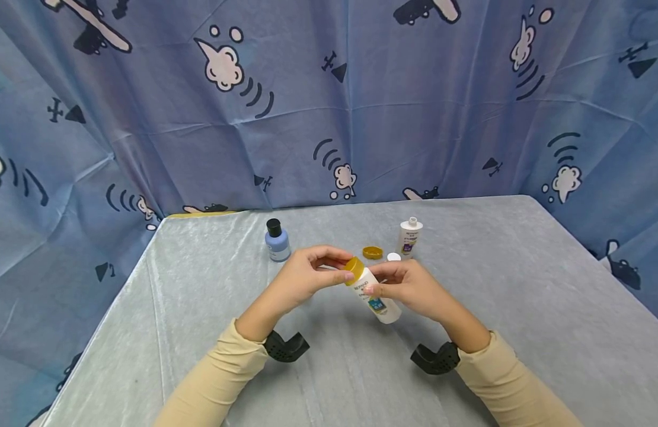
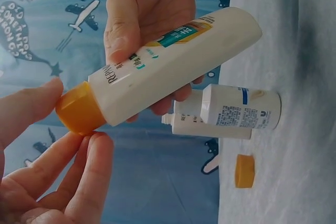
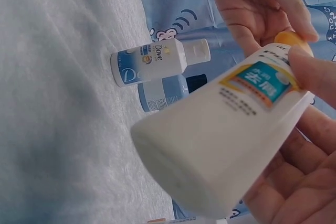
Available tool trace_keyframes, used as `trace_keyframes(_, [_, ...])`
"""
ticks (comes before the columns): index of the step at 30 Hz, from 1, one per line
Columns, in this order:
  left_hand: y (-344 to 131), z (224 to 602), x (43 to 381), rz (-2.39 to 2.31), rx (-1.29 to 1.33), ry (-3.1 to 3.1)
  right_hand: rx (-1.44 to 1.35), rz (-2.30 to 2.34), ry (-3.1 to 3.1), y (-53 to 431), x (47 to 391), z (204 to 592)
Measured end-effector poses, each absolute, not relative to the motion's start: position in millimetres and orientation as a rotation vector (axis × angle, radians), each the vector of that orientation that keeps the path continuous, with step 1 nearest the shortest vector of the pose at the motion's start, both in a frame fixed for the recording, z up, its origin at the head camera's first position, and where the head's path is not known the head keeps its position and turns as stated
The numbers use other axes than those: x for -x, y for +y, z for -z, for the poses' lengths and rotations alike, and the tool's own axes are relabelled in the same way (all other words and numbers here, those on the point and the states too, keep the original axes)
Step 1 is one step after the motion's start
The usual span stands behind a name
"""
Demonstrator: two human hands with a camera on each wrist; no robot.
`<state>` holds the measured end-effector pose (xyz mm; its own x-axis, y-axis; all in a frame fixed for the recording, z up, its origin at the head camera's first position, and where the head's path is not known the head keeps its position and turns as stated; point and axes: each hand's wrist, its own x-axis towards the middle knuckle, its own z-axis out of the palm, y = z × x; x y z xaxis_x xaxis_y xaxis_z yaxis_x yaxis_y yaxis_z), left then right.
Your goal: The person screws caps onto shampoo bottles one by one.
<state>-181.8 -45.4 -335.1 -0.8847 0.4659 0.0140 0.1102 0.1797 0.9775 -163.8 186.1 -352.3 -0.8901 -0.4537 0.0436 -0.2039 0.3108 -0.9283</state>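
A white shampoo bottle (image 1: 387, 312) with a teal label is held tilted above the table, its yellow cap (image 1: 353, 270) up and to the left. My left hand (image 1: 307, 274) pinches that cap between thumb and fingertips. Around the bottle's body curls my right hand (image 1: 411, 288), thumb on the front. In the left wrist view the cap (image 2: 81, 109) sits on the bottle's neck; whether it is tight I cannot tell. The right wrist view shows the bottle's base (image 3: 178, 169) close up.
Behind the hands stand a blue bottle (image 1: 278, 242) with a black cap, an uncapped white bottle (image 1: 408, 238) and a white-capped Dove bottle (image 3: 149, 62), mostly hidden in the head view. A loose yellow cap (image 1: 372, 252) lies on the grey-covered table (image 1: 211, 308). A patterned curtain (image 1: 297, 71) hangs behind.
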Motion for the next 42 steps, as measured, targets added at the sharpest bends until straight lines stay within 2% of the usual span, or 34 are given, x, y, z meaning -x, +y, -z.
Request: trace_keyframes(42, [-50.3, 335.4, 179.9, -1.718, -0.783, 2.148, 0.617, 1.573, 2.341, 186.6, 163.8, 352.6])
